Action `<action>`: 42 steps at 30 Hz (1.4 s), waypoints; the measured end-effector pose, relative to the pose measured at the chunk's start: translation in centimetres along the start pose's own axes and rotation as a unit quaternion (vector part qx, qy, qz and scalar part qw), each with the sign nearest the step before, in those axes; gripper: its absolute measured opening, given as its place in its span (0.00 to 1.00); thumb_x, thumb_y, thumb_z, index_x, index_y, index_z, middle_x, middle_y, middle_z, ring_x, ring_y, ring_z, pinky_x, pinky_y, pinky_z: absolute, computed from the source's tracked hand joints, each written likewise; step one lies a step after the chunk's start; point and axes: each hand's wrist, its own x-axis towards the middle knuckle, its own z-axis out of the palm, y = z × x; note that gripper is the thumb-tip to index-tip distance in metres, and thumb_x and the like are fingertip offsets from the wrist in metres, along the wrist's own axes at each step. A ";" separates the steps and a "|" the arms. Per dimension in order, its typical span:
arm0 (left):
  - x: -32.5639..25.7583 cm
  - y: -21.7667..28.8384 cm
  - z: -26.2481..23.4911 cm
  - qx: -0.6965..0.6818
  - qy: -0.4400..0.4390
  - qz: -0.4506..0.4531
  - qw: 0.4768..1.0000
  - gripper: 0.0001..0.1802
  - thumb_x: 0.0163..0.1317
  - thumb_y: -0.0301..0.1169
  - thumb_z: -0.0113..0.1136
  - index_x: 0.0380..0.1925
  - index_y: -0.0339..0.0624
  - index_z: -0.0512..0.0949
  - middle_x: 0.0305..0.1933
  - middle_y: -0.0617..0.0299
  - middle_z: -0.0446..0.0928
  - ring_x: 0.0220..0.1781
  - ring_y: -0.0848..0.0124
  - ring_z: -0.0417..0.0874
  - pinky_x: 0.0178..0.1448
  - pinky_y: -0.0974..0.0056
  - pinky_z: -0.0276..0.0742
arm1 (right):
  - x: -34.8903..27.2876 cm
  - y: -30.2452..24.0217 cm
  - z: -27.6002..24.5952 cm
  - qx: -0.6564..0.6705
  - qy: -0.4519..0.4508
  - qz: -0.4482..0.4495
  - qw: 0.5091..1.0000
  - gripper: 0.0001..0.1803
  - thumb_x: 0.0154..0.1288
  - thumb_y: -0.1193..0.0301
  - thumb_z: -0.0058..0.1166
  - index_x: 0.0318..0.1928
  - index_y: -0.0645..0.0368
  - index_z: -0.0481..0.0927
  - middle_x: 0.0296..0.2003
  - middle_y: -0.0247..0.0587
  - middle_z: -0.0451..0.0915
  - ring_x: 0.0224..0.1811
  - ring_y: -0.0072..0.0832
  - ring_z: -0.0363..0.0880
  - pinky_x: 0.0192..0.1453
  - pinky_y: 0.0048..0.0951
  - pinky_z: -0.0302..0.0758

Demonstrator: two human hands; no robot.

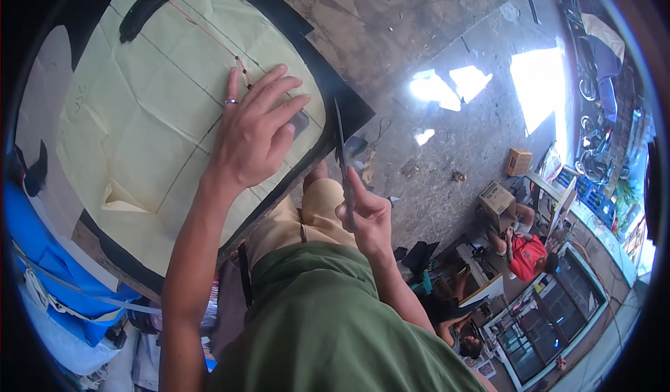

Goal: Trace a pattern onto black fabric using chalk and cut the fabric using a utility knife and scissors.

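Note:
My left hand lies palm down with fingers spread on a large pale yellow-green paper pattern with drawn lines. A small grey block shows partly from beneath its thumb side; the rest is hidden. Under the paper, black sheet material sticks out past the rounded edge. Just beyond that edge, my right hand is closed around long dark scissors, seen nearly edge-on with blades pointing away from me. Whether the blades touch the sheet I cannot tell.
A curved dark object weighs on the paper's far left. Blue and white bundled material lies at the lower left. Boxes, a seated person in red and another person are at the right, across the concrete floor.

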 end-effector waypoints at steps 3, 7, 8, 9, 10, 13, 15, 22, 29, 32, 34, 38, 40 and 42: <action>0.2 0.1 -0.1 -0.003 0.008 -0.008 1.000 0.21 0.60 0.23 0.57 0.54 0.43 0.85 0.67 0.60 0.79 0.80 0.57 0.71 0.87 0.29 0.42 | 0.3 -0.8 -1.1 -0.022 -0.014 0.005 1.000 0.40 0.62 0.86 0.69 0.75 0.54 0.76 0.29 0.29 0.82 0.27 0.15 0.66 0.34 0.16 0.62; 0.4 0.3 -0.2 -0.002 0.022 -0.021 1.000 0.21 0.60 0.23 0.57 0.53 0.43 0.85 0.65 0.60 0.80 0.79 0.57 0.72 0.87 0.29 0.42 | 1.1 -1.8 -2.0 -0.048 -0.036 0.015 0.998 0.40 0.62 0.87 0.68 0.75 0.54 0.76 0.29 0.29 0.81 0.27 0.16 0.65 0.34 0.16 0.62; 0.5 0.3 -0.2 -0.004 0.024 -0.020 0.999 0.21 0.60 0.23 0.56 0.53 0.42 0.85 0.65 0.60 0.80 0.79 0.57 0.72 0.87 0.29 0.42 | 1.7 -2.1 -2.0 -0.057 -0.037 0.016 0.998 0.40 0.62 0.87 0.69 0.75 0.54 0.76 0.29 0.28 0.81 0.27 0.16 0.65 0.34 0.16 0.63; 0.6 0.3 -0.1 -0.006 0.027 -0.019 0.999 0.20 0.60 0.23 0.56 0.52 0.42 0.85 0.64 0.59 0.80 0.78 0.57 0.72 0.87 0.30 0.42 | 2.2 -2.3 -2.0 -0.065 -0.037 0.016 0.997 0.40 0.62 0.87 0.69 0.75 0.54 0.76 0.29 0.28 0.81 0.27 0.16 0.65 0.34 0.16 0.63; 0.7 0.3 -0.1 -0.009 0.029 -0.018 0.999 0.20 0.60 0.22 0.56 0.52 0.41 0.85 0.64 0.59 0.80 0.78 0.56 0.73 0.87 0.30 0.43 | 2.7 -2.5 -2.0 -0.072 -0.037 0.016 0.997 0.40 0.62 0.87 0.69 0.75 0.54 0.77 0.29 0.28 0.80 0.27 0.15 0.65 0.34 0.16 0.63; 0.9 0.2 -0.2 -0.014 0.038 -0.020 0.999 0.20 0.59 0.22 0.56 0.51 0.40 0.85 0.63 0.58 0.81 0.77 0.56 0.73 0.87 0.30 0.44 | 3.4 -3.0 -2.2 -0.082 -0.044 0.016 0.996 0.40 0.62 0.87 0.69 0.74 0.55 0.77 0.29 0.28 0.80 0.27 0.15 0.65 0.34 0.16 0.63; 1.0 0.2 -0.3 -0.021 0.047 -0.021 0.998 0.19 0.59 0.21 0.55 0.50 0.38 0.85 0.62 0.58 0.81 0.76 0.56 0.75 0.86 0.31 0.45 | 3.5 -3.2 -2.4 -0.080 -0.050 0.014 0.995 0.40 0.62 0.86 0.69 0.74 0.55 0.76 0.29 0.28 0.80 0.27 0.15 0.65 0.34 0.16 0.63; 0.9 -0.1 -0.5 -0.074 0.050 -0.041 0.995 0.24 0.59 0.19 0.53 0.55 0.34 0.84 0.63 0.55 0.83 0.76 0.55 0.77 0.88 0.33 0.41 | 4.1 -5.1 -3.2 -0.089 -0.058 0.062 0.992 0.39 0.62 0.83 0.73 0.74 0.61 0.76 0.30 0.23 0.78 0.31 0.13 0.66 0.41 0.13 0.62; 1.1 -0.8 -0.5 -0.123 0.079 -0.048 0.988 0.25 0.58 0.17 0.52 0.55 0.34 0.85 0.61 0.56 0.85 0.73 0.56 0.80 0.89 0.38 0.41 | 2.8 -2.2 -5.7 0.005 -0.108 0.071 0.992 0.39 0.65 0.81 0.70 0.76 0.58 0.73 0.32 0.26 0.81 0.32 0.14 0.68 0.42 0.14 0.64; 1.1 -0.8 -0.3 -0.124 0.078 -0.056 0.988 0.25 0.58 0.16 0.51 0.54 0.34 0.85 0.61 0.56 0.85 0.73 0.56 0.80 0.89 0.39 0.42 | 1.6 -0.6 -5.7 0.013 -0.096 0.083 0.992 0.40 0.66 0.81 0.69 0.78 0.57 0.72 0.33 0.27 0.82 0.33 0.15 0.69 0.42 0.14 0.64; 0.9 -0.9 -0.1 -0.120 0.077 -0.055 0.988 0.24 0.58 0.16 0.51 0.54 0.34 0.85 0.61 0.56 0.85 0.73 0.57 0.80 0.89 0.39 0.42 | 1.5 0.1 -4.7 -0.028 -0.081 0.070 0.994 0.41 0.66 0.79 0.69 0.79 0.56 0.70 0.33 0.29 0.81 0.32 0.16 0.69 0.38 0.16 0.65; 0.8 -1.2 0.1 -0.115 0.073 -0.051 0.989 0.24 0.58 0.16 0.51 0.53 0.34 0.86 0.61 0.56 0.85 0.73 0.57 0.80 0.89 0.38 0.42 | 1.2 0.1 -3.7 -0.065 -0.071 0.062 0.993 0.43 0.66 0.77 0.68 0.80 0.54 0.68 0.34 0.31 0.79 0.30 0.18 0.69 0.34 0.18 0.65; 0.8 -1.3 0.0 -0.113 0.071 -0.046 0.990 0.24 0.57 0.16 0.52 0.53 0.35 0.86 0.61 0.57 0.85 0.73 0.57 0.80 0.89 0.38 0.42 | 0.8 -0.1 -3.4 -0.061 -0.079 0.070 0.993 0.43 0.66 0.77 0.69 0.81 0.53 0.67 0.34 0.31 0.79 0.31 0.17 0.69 0.34 0.18 0.65; 0.8 -1.3 -0.2 -0.112 0.069 -0.044 0.990 0.24 0.57 0.16 0.52 0.52 0.36 0.86 0.61 0.57 0.85 0.72 0.57 0.80 0.89 0.38 0.42 | 0.5 0.0 -3.4 -0.059 -0.083 0.075 0.992 0.44 0.66 0.77 0.69 0.81 0.52 0.67 0.34 0.31 0.79 0.31 0.17 0.69 0.34 0.18 0.65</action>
